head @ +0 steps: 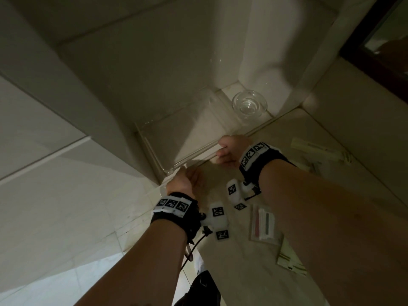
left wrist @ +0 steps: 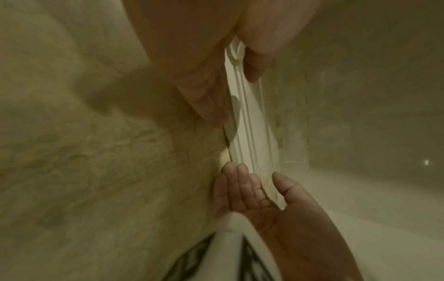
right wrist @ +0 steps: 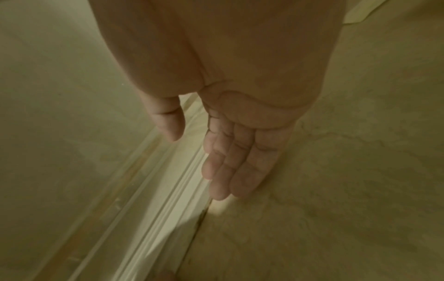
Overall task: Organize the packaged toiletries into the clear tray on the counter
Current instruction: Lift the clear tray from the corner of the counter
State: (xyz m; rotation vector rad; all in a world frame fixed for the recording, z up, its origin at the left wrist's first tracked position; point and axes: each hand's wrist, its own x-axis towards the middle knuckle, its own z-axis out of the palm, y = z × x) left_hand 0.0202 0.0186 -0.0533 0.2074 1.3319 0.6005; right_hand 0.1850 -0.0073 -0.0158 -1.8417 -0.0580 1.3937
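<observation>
Tray: one clear tray [head: 154, 138] sits on the counter [head: 287, 133], pushed into the corner where the walls meet; I see nothing lying inside it.
My left hand: my left hand [head: 187, 180] is at the tray's near corner, fingers straight and side by side along the outside of the near wall, thumb on the inner side; the wrist view shows the wall [left wrist: 245, 121] between thumb and fingers, not squeezed.
My right hand: my right hand [head: 229, 151] is further along the same near wall, fingers straight and flat against the outside, thumb over the rim [right wrist: 182, 152]; loose, not clenched.
Hands counted: two, both on one wall of the tray.
Packets: I count three spots with packaged toiletries, all outside the tray on the counter: a clear packet with a red and a dark strip [head: 262, 221] under my right forearm, a pale packet [head: 289, 259] nearer me, and pale packets [head: 320, 151] beyond my right wrist. How many lie in that far group, I cannot tell.
Bowl: one small glass bowl [head: 249, 103] stands just beside the tray's far end.
</observation>
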